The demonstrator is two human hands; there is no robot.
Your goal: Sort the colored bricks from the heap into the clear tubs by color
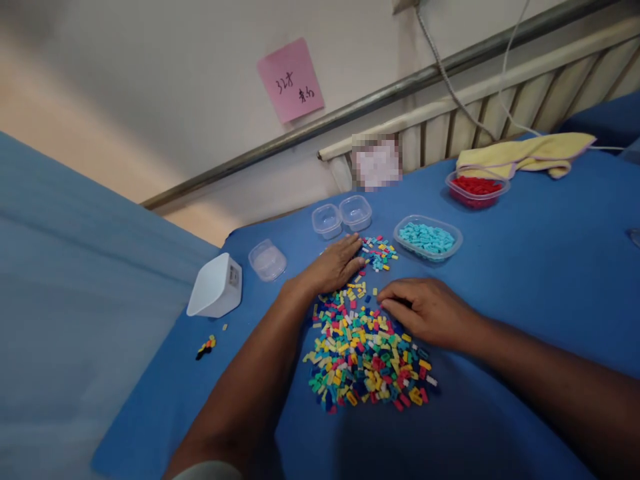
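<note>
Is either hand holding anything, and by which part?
The left hand is extended, nothing visibly held. The right hand curls at plastic bricks; whether it pinches one cannot be told.

Before us on blue cloth [540, 267] lie small multicoloured plastic bricks [370, 353]; behind them, two square clear-plastic tubs [355, 211], a white boxy plastic bin [217, 288] left, an oblong clear-plastic tub [457, 241] of turquoise pieces [427, 238] right.

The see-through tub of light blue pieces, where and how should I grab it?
Probably pinch the tub by its rim at the right end, coming from the right: the small mixed pile sits just off its left end. It's upright and open-topped, so keep it level.
</note>
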